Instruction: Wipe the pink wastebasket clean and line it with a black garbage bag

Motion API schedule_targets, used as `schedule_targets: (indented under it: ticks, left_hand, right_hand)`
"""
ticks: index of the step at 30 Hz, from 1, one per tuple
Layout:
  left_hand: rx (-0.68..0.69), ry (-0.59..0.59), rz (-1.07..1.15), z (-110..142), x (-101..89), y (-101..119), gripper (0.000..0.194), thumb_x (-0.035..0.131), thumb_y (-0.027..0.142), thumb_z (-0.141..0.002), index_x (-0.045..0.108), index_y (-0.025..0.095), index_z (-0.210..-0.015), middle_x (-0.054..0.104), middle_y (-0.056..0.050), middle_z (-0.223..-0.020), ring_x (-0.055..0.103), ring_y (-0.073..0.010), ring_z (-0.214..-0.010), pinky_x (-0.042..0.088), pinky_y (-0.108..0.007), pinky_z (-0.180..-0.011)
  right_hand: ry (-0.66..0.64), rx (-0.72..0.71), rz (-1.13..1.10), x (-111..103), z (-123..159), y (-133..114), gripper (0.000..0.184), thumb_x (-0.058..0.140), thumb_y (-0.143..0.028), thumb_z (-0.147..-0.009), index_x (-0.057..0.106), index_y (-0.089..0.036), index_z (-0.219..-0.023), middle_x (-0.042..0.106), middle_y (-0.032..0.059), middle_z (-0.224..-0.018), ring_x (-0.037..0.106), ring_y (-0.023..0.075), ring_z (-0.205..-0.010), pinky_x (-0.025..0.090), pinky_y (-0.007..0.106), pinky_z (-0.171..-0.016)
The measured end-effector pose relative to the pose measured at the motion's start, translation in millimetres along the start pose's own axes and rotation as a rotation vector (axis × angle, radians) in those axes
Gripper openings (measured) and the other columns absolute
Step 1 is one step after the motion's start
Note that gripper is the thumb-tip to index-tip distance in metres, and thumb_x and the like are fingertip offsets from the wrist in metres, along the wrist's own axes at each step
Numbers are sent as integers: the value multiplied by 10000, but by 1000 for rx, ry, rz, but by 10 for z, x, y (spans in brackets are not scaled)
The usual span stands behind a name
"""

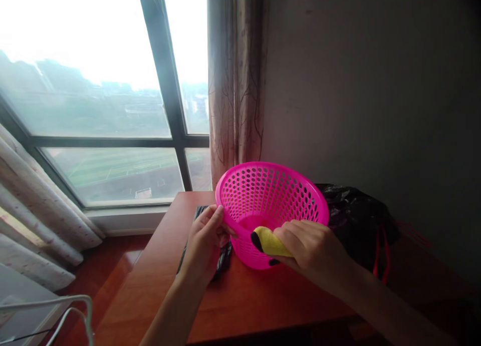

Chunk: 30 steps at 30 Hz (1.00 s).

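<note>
A bright pink plastic basket (263, 186) with a holed wall stands on the wooden table, tilted so that its inside faces me. My left hand (206, 236) pinches the basket's rim at its left side, thumb on top. In my right hand (311, 243) is a yellow cloth with black edging (272, 241), bunched under the fingers and pressed against the near rim. The palm and part of the cloth are hidden behind the fingers. Beneath my left hand lies a folded black plastic bag (224, 261), partly covered by the hand and the basket.
Behind the basket on the right lies a crumpled black plastic bag (356, 213) with red drawstrings (382, 256). The wooden table (240, 306) reaches toward a large window (108, 110) with curtains (238, 75). White cables (88, 311) hang at lower left.
</note>
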<state>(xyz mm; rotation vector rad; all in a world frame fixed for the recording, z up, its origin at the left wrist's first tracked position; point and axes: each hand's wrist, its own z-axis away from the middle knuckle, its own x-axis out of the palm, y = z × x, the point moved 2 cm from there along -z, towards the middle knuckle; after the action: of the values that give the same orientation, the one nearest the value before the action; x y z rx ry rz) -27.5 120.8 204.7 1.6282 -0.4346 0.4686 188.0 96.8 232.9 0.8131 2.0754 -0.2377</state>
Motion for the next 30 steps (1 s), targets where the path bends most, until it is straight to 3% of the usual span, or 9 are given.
schedule_targets:
  ticks: [7,10,13,16,19,21,23,25,30]
  left_hand:
    - [-85,-2,86,-312,-159,164,292,793,313,-730,557,143,-709,436,86,-503,308,-16,-391,237,-124,-345]
    - [0,37,-4,-304,-159,138,261,746,361,-777,586,154,-769,454,76,-546,352,-38,-424,275,-143,-378]
    - [244,164,-304,-193,-217,143,241,669,405,-845,635,183,-932,554,30,-665,482,-96,-548,374,-189,-486]
    - [662,288,-726,3,-220,217,139,632,334,-879,652,212,-943,620,-25,-823,560,-169,-750,438,-264,-665]
    - [1007,116,-1034,189,-44,237,93,589,205,-870,659,226,-927,648,-65,-947,573,-233,-907,425,-360,-833]
    - [1078,-138,-1172,258,119,175,151,575,156,-845,649,233,-952,672,-72,-950,580,-253,-922,399,-408,-882]
    - [1053,-316,-1277,277,243,73,128,572,153,-828,631,231,-910,674,-61,-842,576,-247,-830,376,-427,-867]
    - [1034,-342,-1328,256,299,-21,73,565,176,-822,589,231,-781,613,-38,-689,520,-221,-690,352,-423,-809]
    - [1078,-243,-1300,155,288,-93,238,516,202,-822,424,233,-605,464,-4,-547,388,-184,-550,307,-392,-720]
  right_hand:
    - [-17,-72,-112,-127,25,79,250,547,-380,-975,594,-167,-853,599,9,-702,555,144,-651,367,303,-644]
    - [1,-45,-95,-102,-8,91,279,536,-390,-974,582,-176,-800,587,4,-675,540,136,-631,349,293,-619]
    - [10,-22,-68,-63,-27,100,287,544,-388,-961,567,-184,-761,565,-3,-647,512,130,-605,324,293,-596]
    - [13,-5,-43,-36,-25,103,284,558,-391,-939,562,-188,-741,547,-8,-630,491,133,-589,292,304,-580]
    - [22,9,-35,-22,-19,96,289,555,-385,-929,548,-190,-716,532,-12,-617,477,132,-574,271,311,-575]
    - [32,14,-29,-17,-15,86,305,555,-397,-926,533,-191,-702,531,-10,-618,477,133,-576,265,313,-576]
    - [49,14,-16,-14,-12,70,320,554,-407,-923,513,-194,-688,528,-8,-616,478,134,-580,261,314,-578]
    - [63,12,4,-12,-11,50,320,551,-394,-923,496,-197,-677,514,-10,-604,470,133,-574,256,316,-577]
    - [80,5,43,-2,-24,4,331,550,-408,-927,493,-198,-677,499,-14,-595,450,130,-556,243,319,-570]
